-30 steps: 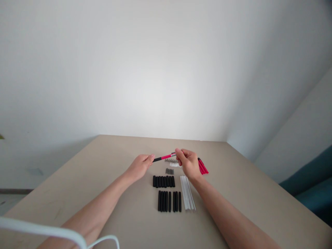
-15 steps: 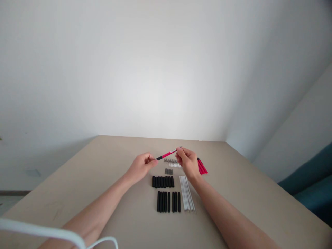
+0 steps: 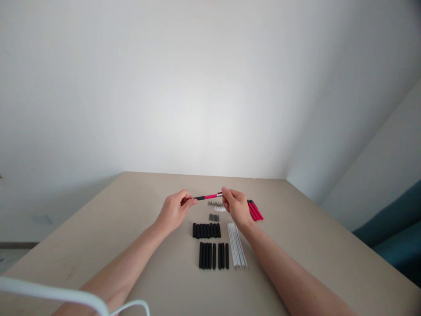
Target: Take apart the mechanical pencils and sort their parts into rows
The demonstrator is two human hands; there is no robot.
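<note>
A red and black pen [image 3: 210, 196] is held nearly level above the table, between my two hands. My left hand [image 3: 175, 208] pinches its black end, and the fingertips cover the very tip. At the other end, near a silvery band, my right hand [image 3: 236, 204] grips the pen between thumb and fingers. Below and around the hands lie pen parts: small springs [image 3: 215, 203], white pieces [image 3: 220, 209] and short grey pieces [image 3: 214, 217]. Red pen barrels [image 3: 255, 210] rest just right of my right hand, partly hidden by it.
Nearer to me, a row of short black tubes [image 3: 206, 231] lies above a row of longer black tubes [image 3: 213, 256]. White refills [image 3: 237, 246] sit beside them, close to my right forearm. A white curved strip [image 3: 52, 293] crosses the lower left. Blue-green fabric [image 3: 391, 237] hangs at right.
The pen has turned from a slant to almost level and shifted slightly left. More of its black section shows beyond my left fingers. Both hands still grip it.
</note>
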